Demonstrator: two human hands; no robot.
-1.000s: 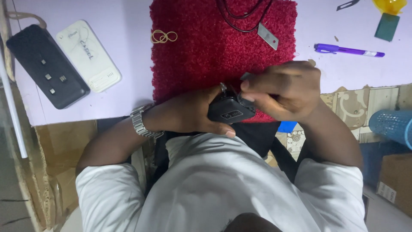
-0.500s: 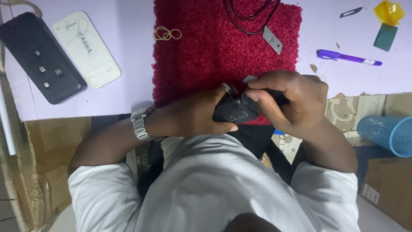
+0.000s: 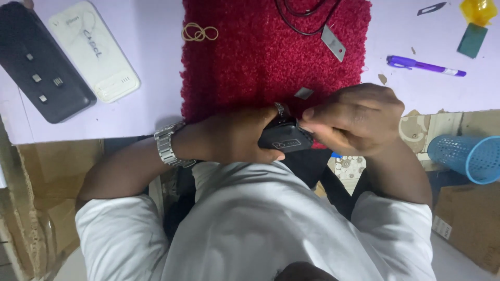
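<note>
A small black device [image 3: 285,137] sits between both my hands, close to my chest at the near edge of a red fuzzy mat [image 3: 260,57]. My left hand [image 3: 237,136], with a metal watch on the wrist, wraps around its left side. My right hand [image 3: 354,118] closes over its right end, fingers pressing on the top edge. Most of the device is hidden by my fingers.
On the lilac tabletop [image 3: 151,109] lie a black power bank [image 3: 39,78], a white power bank [image 3: 94,49], rubber bands [image 3: 199,33], a purple pen [image 3: 424,66] and a small metal piece [image 3: 333,43] with a black cable. A blue mesh basket [image 3: 466,155] stands at the right.
Both hands and the device stay together over the mat's near edge. My right hand has shifted its fingers along the device's top.
</note>
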